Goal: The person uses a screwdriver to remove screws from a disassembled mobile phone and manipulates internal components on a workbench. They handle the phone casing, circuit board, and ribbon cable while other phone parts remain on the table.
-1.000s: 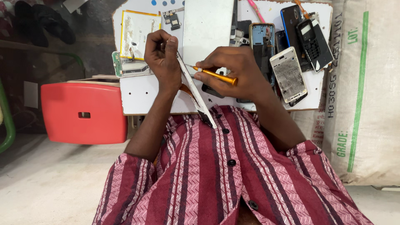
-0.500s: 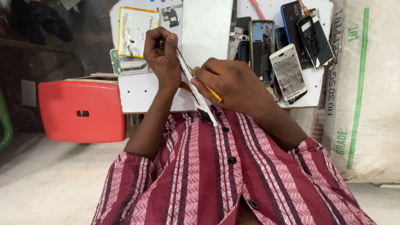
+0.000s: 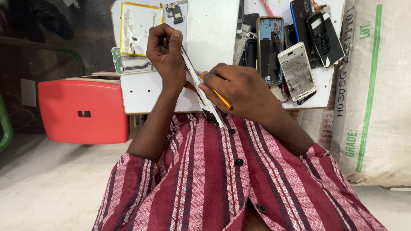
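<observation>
Left hand (image 3: 166,50): fingers curled round the upper end of a thin white phone frame (image 3: 200,89), gripping it edge-on and tilted, its lower end down near the striped shirt (image 3: 222,179). Right hand (image 3: 236,87): clenched on a yellow-handled tool (image 3: 221,98), fingertips pressed to the frame's middle; the tool's tip is hidden behind the fingers. Frame held above the near edge of the white worktop (image 3: 143,92), between the two hands. On the worktop, beyond the left hand: a yellow-edged panel (image 3: 139,26) and a small green circuit board (image 3: 128,65) just beside it. Centre: a large white plate (image 3: 212,30). To the right, close together and partly overlapping: a blue-rimmed phone body (image 3: 270,48), a silver phone shell (image 3: 297,70), a black keypad handset (image 3: 326,39). Left of the worktop: a red plastic stool (image 3: 83,112). Far right: a woven white sack (image 3: 372,94) with a green stripe, standing on the floor.
</observation>
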